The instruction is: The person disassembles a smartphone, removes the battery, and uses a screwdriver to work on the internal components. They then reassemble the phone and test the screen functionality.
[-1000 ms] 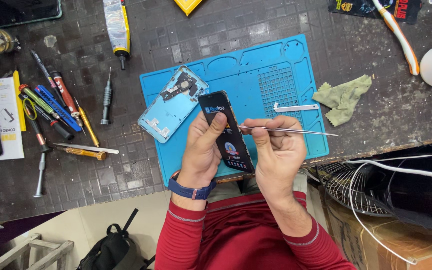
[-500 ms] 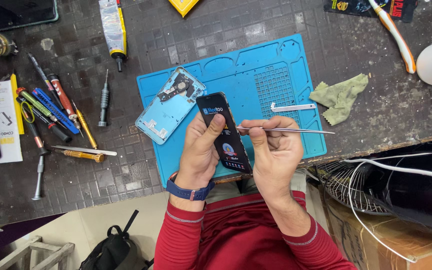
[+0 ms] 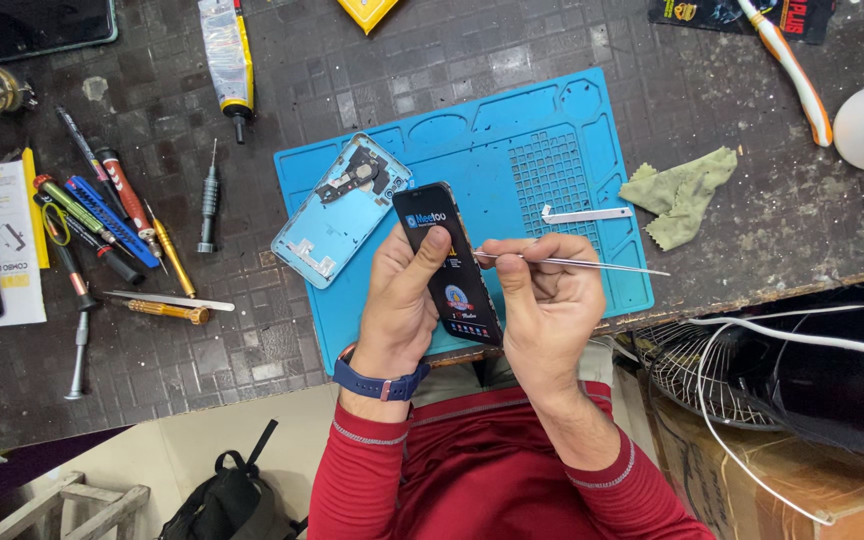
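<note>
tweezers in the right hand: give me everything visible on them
The tweezers are slim, silvery and metal-looking, with long straight arms. They lie almost level above the blue mat, tips pointing left toward the dark phone held in the left hand. The right hand pinches them near the tip end; the rear end sticks out right past the hand. Whether the tips touch the phone is too fine to tell.

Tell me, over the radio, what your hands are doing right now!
Left hand gripping black phone. Right hand pinching metal tweezers, tip at the phone's edge. Blue mat beneath; nothing blocking.
</note>
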